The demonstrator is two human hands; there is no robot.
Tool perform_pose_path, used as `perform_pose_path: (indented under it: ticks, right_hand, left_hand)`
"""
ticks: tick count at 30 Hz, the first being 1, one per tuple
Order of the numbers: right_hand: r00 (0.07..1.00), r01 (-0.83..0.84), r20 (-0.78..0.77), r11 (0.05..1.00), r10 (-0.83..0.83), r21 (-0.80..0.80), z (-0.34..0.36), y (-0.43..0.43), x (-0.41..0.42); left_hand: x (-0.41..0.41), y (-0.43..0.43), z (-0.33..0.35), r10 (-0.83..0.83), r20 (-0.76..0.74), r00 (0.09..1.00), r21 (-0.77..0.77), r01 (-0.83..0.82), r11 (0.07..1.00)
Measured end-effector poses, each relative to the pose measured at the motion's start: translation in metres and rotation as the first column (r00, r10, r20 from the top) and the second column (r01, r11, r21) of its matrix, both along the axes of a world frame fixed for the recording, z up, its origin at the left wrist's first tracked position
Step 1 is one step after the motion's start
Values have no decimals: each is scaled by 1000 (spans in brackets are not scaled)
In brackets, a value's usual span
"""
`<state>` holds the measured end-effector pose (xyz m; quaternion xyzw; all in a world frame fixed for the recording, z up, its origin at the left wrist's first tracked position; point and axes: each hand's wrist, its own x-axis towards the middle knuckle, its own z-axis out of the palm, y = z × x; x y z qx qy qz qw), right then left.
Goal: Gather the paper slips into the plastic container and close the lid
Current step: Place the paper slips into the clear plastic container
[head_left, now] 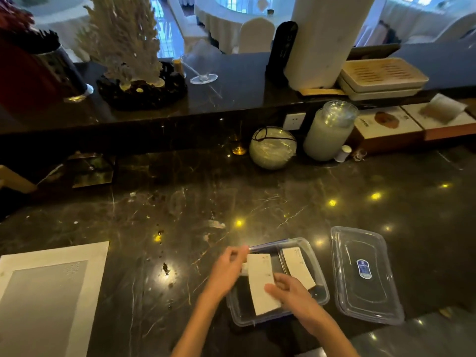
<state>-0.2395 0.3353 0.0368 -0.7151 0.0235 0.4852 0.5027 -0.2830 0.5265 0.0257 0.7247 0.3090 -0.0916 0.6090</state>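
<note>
A clear plastic container (pixel 322 287) with a blue rim sits on the dark marble counter near the front edge. One white paper slip (pixel 300 267) lies in its right half. Over its left half both hands hold a second white paper slip (pixel 260 287): my left hand (pixel 226 269) pinches the slip's upper left edge, and my right hand (pixel 288 292) grips its right side with the thumb on top. The clear lid (pixel 365 274), with a blue sticker, lies flat on the counter just right of the container.
A large white and grey sheet (pixel 49 292) lies at the front left. At the back of the counter stand a wrapped glass bowl (pixel 272 147), a tall jar (pixel 328 130) and flat boxes (pixel 401 127). A raised ledge behind carries a coral ornament and trays.
</note>
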Motion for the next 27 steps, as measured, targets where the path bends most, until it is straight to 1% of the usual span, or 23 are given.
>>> perform_pose_path:
  ticks: [2, 3, 4, 6, 9, 11, 14, 19, 23, 27]
  right_hand:
    - [997, 67, -35, 996, -65, 55, -3, -10, 1]
    - [996, 78, -53, 995, -74, 68, -4, -13, 1]
    - [996, 69, -57, 996, -65, 64, -6, -14, -1]
    - [1000, 26, -7, 999, -26, -21, -13, -10, -4]
    - [975, -68, 191, 969, 115, -238, -27, 3, -2]
    - [957, -84, 242, 950, 161, -300, -33, 9, 2]
    - [958, -89, 227, 934, 176, -347, -37, 13, 10]
    - [963, -69, 221, 931, 156, -357, -47, 15, 26]
    - [953, -99, 229, 922, 196, -375, -54, 14, 31]
    - [945, -134, 227, 912, 235, -388, -60, 17, 36]
  left_hand:
    - [-13, -18, -8, -34, -15, 999, -237, 30, 971]
    - [-17, -27, -14, -20, -13, 1000, -300, 15, 954]
    - [-21, -36, -19, 9, -15, 1000, -306, -13, 952]
    - [-25, -48, -28, 61, -18, 998, -245, -64, 967]
    - [-20, -57, -39, 129, -54, 990, -224, -138, 965]
    - [-10, -61, -45, 167, -100, 981, -198, -184, 963]
    - [7, -67, -50, 192, -130, 973, -151, -210, 966]
    - [23, -80, -62, 226, -169, 959, -89, -243, 966]
    - [30, -84, -73, 209, -174, 962, -50, -221, 974]
    - [30, -84, -81, 228, -200, 953, -30, -238, 971]
